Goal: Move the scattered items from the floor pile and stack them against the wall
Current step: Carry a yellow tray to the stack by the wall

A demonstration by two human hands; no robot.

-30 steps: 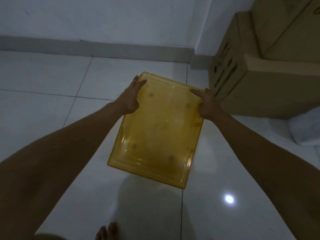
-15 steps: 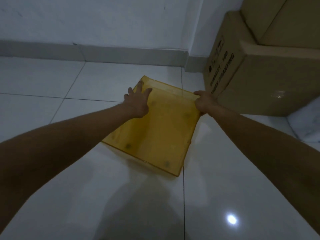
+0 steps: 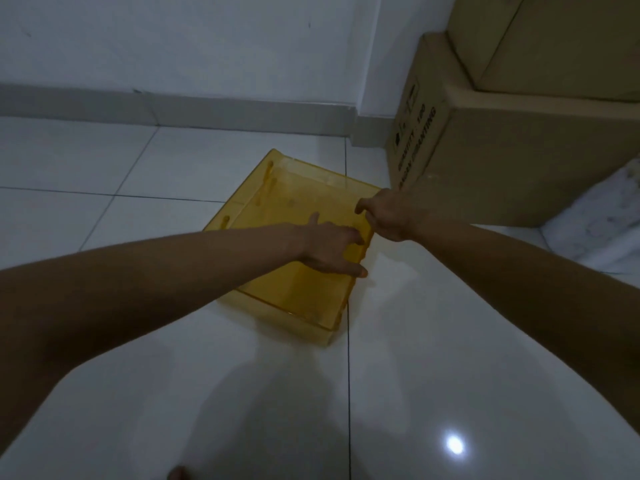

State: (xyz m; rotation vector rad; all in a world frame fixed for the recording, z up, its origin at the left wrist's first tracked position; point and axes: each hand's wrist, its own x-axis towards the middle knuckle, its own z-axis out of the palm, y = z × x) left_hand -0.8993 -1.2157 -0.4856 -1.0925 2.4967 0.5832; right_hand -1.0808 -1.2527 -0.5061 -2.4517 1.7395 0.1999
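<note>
Resting now on the tiled floor [image 3: 173, 358], the yellow tray [image 3: 298, 237] sits open side up at frame centre; a second ago it was carried in the air, underside toward the camera, gripped at both long edges. Half a second ago it was tilted, just meeting the tiles. Judgement: set-down is essentially done, but the tray lies short of the white wall [image 3: 207, 46] and grey skirting [image 3: 207, 112], so stacking against the wall seems incomplete.

Head view, hands: left hand [image 3: 332, 247] reaches inside the tray, fingers spread and extended, touching its right wall, nothing grasped. Right hand [image 3: 388, 214] has fingers curled over the tray's right rim, gripping it.

Materials: tray is translucent amber plastic, rectangular, shallow, thin-walled, with slots along the left wall. Floor is glossy white tile with dark grout, reflecting a lamp. Cardboard boxes [image 3: 519, 150], matte brown, stacked upper right, near the tray.
</note>
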